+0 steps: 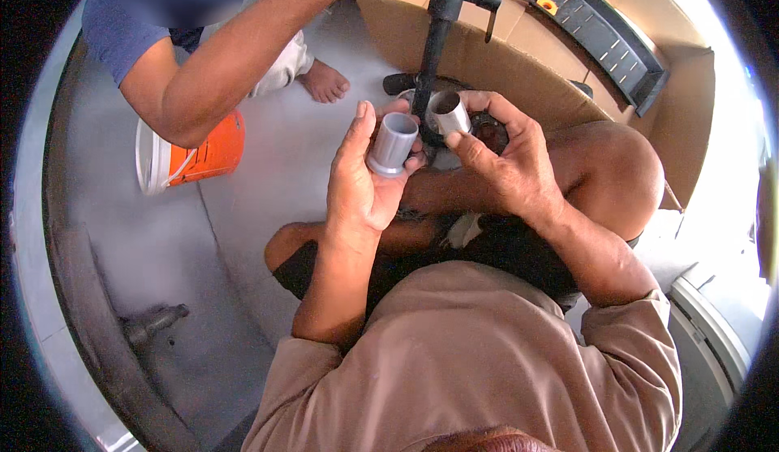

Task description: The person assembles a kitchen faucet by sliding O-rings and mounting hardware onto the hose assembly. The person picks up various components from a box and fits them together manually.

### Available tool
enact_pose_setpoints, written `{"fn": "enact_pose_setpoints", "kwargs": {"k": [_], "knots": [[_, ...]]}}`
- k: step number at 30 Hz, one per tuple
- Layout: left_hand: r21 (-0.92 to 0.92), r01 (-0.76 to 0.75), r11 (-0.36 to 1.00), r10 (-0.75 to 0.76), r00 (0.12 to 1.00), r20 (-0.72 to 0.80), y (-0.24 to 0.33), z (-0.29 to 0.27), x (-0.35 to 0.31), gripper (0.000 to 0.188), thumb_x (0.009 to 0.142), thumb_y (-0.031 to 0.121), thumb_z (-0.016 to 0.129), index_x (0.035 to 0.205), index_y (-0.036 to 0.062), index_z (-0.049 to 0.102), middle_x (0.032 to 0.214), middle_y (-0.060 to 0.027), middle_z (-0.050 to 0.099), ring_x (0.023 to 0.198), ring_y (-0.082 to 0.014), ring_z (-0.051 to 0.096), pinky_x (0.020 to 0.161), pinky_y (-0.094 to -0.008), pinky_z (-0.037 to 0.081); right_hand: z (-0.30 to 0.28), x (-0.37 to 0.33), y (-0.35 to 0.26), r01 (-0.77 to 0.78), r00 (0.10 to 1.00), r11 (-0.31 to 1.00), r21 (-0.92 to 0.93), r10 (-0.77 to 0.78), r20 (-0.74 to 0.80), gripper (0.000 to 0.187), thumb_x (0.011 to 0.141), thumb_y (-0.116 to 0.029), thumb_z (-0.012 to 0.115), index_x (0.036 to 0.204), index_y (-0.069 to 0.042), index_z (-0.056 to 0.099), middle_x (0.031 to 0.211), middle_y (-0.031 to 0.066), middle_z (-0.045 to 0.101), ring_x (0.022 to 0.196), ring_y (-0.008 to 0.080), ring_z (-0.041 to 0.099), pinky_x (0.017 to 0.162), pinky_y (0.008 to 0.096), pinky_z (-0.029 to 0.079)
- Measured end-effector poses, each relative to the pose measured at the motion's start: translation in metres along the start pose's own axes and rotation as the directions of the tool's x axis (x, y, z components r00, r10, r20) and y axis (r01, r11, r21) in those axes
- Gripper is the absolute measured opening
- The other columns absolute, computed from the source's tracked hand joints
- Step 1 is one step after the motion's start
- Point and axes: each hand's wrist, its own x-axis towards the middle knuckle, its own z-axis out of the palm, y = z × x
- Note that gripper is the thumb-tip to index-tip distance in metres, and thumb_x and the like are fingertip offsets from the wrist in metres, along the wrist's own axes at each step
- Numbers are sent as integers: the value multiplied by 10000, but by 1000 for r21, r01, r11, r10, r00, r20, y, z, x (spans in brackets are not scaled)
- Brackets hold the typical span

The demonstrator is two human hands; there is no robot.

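Note:
In my left hand [357, 180] is a grey plastic flanged sleeve [393, 145], standing with its open end up and its wider rim at the bottom. My fingers pass behind it and the thumb points upward beside it. My right hand [519, 156] pinches a short silvery metal tube [449, 114] between thumb and fingers, its dark hollow end facing up. The two pieces are close together but apart. Just beyond them rises a black metal post [438, 38] with a side clamp and lever [484, 2]. Its lower end is partly hidden by my hands.
A co-worker's arm [243, 54] reaches across from the upper left to the post's top. An orange-and-white bucket [207, 156] lies tipped on the floor. At upper right, an open cardboard box [519, 62] has a black slotted tray [596, 38] on it. My bent legs surround the work.

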Motion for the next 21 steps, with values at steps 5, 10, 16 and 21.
{"fn": "enact_pose_setpoints", "kwargs": {"k": [5, 10, 16, 21], "knots": [[42, -5, 999, 6, 999, -32, 4, 6, -4, 332, 1017, 301, 628, 1173, 8, 635, 1018, -100, 678, 841, -192, 626, 671, -333, 491, 0, 3, 0, 83, 996, 993, -88, -84, -8, 320, 881, -129, 756, 1155, 4, 655, 1066, 92, 707, 1053, 180, 637, 988, 335, 481], [83, -107, 991, 101, 992, 76, 0, -5, 0, 334, 969, 207, 697, 1238, 25, 618, 1067, -89, 676, 952, -184, 612, 711, -333, 465, 0, 1, 3, -34, 999, 998, 44, 33, 15, 307, 900, -148, 740, 1157, -6, 651, 1063, 79, 707, 1034, 184, 647, 978, 341, 494], [222, -158, 962, 139, 985, 100, -2, -2, -1, 471, 941, 294, 742, 1329, 75, 589, 1164, -34, 667, 1067, -177, 603, 843, -347, 468, 0, 0, 4, -22, 1000, 991, 131, 21, 7, 273, 894, -153, 747, 1115, -13, 665, 1044, 88, 722, 1035, 172, 658, 968, 334, 500], [232, -230, 945, 211, 972, 103, -7, -12, 5, 538, 922, 252, 771, 1374, 55, 555, 1238, -95, 651, 1125, -211, 605, 894, -357, 474, -2, 0, 1, 77, 997, 993, -93, -77, 5, 263, 860, -126, 775, 1073, -17, 666, 1018, 93, 722, 1005, 178, 662, 955, 331, 502]]}}
